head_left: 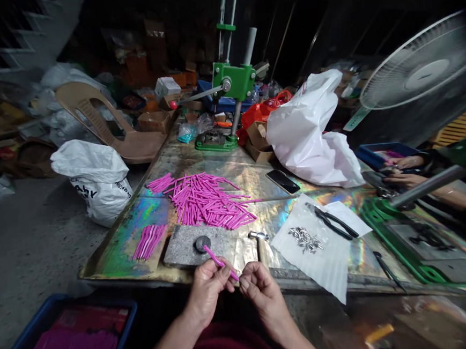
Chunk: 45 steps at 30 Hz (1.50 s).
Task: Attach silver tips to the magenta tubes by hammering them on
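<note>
My left hand is closed around a slim pink stick, held at a slant above the table's front edge. Its far tip lies over a small dark round block on a grey stone slab. At the stick's near end, my right hand pinches its fingertips together; whatever they hold is too small to make out. Behind the slab lies a big heap of pink sticks, with a smaller row of pink sticks to its left. A hammer rests just beyond my right hand.
Small metal pieces and black-handled pliers lie on white sheeting. A phone, white bag and green press stand farther back. At right, another person's hands work near a second green press.
</note>
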Each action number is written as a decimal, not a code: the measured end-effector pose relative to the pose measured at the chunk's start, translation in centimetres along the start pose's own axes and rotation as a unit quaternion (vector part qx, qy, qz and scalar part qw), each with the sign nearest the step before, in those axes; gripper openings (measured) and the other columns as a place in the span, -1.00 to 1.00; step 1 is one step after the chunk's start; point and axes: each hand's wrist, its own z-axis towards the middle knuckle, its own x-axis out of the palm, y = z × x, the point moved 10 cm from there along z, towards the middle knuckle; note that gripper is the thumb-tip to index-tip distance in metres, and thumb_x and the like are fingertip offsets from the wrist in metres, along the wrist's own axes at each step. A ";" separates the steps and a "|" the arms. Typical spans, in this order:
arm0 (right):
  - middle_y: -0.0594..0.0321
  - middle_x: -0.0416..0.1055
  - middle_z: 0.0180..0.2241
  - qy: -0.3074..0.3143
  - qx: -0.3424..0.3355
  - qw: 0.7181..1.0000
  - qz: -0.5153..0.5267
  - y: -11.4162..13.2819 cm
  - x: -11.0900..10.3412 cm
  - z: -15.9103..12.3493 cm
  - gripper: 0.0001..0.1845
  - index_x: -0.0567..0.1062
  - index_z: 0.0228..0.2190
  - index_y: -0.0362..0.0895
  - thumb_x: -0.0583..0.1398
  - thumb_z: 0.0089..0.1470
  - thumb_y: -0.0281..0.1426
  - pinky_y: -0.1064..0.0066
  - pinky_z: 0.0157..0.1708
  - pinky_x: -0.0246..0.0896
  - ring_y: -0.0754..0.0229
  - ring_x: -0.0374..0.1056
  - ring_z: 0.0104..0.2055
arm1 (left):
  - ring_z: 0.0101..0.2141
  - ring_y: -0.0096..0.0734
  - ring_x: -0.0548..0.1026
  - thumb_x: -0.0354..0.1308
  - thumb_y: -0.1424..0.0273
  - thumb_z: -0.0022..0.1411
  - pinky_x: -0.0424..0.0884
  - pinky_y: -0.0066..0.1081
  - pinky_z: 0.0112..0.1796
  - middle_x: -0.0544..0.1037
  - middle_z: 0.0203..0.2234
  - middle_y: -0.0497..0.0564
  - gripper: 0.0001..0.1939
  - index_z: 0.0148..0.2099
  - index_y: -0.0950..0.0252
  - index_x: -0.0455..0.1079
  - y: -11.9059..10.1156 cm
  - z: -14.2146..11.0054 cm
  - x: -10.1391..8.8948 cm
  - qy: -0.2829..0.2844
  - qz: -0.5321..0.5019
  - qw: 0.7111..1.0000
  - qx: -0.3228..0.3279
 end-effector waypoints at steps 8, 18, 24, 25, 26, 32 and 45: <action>0.44 0.14 -0.62 -0.001 0.005 1.000 0.006 -0.2 -0.2 0.0 -0.75 0.25 -0.51 -0.09 0.22 -0.13 -0.24 0.50 -0.54 -0.07 0.33 0.03 -0.57 | -0.62 -0.55 0.32 0.29 0.28 -0.15 0.22 -0.57 -0.61 0.41 -0.67 -0.08 -0.74 -0.50 0.37 0.35 0.5 0.1 0.2 0.003 -0.007 1.000 -0.015; 0.46 0.14 -0.63 -0.019 0.016 0.999 0.033 -1.2 -0.5 0.5 -0.71 0.24 -0.41 -0.07 0.23 -0.13 -0.24 0.48 -0.54 -0.07 0.32 0.06 -0.58 | -0.64 -0.57 0.30 0.25 0.29 -0.09 0.22 -0.55 -0.60 0.42 -0.62 -0.07 -0.77 -0.47 0.36 0.36 0.2 0.3 0.0 -0.001 0.029 0.999 0.018; 0.48 0.16 -0.65 -0.038 0.029 0.998 0.032 -1.6 -0.6 1.1 -0.65 0.26 -0.36 -0.08 0.25 -0.18 -0.23 0.48 -0.55 -0.06 0.33 0.08 -0.60 | -0.66 -0.61 0.30 0.28 0.28 -0.14 0.25 -0.53 -0.56 0.43 -0.61 -0.10 -0.74 -0.45 0.35 0.35 0.1 0.3 -0.6 -0.036 0.002 0.999 0.010; 0.48 0.16 -0.65 -0.039 0.031 0.998 0.031 -1.6 -0.6 1.1 -0.64 0.26 -0.36 -0.08 0.25 -0.18 -0.22 0.48 -0.55 -0.06 0.33 0.07 -0.60 | -0.67 -0.61 0.29 0.28 0.28 -0.14 0.24 -0.54 -0.57 0.43 -0.61 -0.10 -0.74 -0.45 0.36 0.35 0.0 0.4 -0.6 -0.037 -0.002 0.999 0.011; 0.48 0.16 -0.66 -0.039 0.032 0.998 0.029 -1.6 -0.7 1.2 -0.65 0.27 -0.35 -0.09 0.25 -0.18 -0.21 0.48 -0.56 -0.06 0.33 0.07 -0.61 | -0.67 -0.62 0.29 0.28 0.29 -0.14 0.24 -0.54 -0.58 0.43 -0.62 -0.10 -0.74 -0.45 0.36 0.34 -0.2 0.4 -0.7 -0.037 -0.006 0.999 0.012; 0.42 0.17 -0.65 -0.076 0.033 0.996 0.014 -1.4 -2.6 1.4 -0.66 0.35 -0.43 -0.10 0.27 -0.23 -0.17 0.48 -0.59 -0.03 0.33 0.07 -0.61 | -0.67 -0.61 0.31 0.25 0.33 -0.10 0.23 -0.58 -0.61 0.46 -0.62 -0.08 -0.78 -0.42 0.35 0.33 -2.9 1.3 -3.4 -0.074 0.009 0.995 0.068; 0.40 0.22 -0.63 -0.136 0.054 0.988 -0.053 -3.1 -6.6 0.1 -0.71 0.37 -0.52 -0.15 0.26 -0.22 -0.20 0.52 -0.59 0.02 0.32 0.11 -0.59 | -0.70 -0.62 0.33 0.16 0.42 -0.09 0.29 -0.59 -0.62 0.46 -0.65 -0.12 -0.92 -0.49 0.34 0.35 -8.8 2.7 -7.8 -0.147 0.179 0.940 0.250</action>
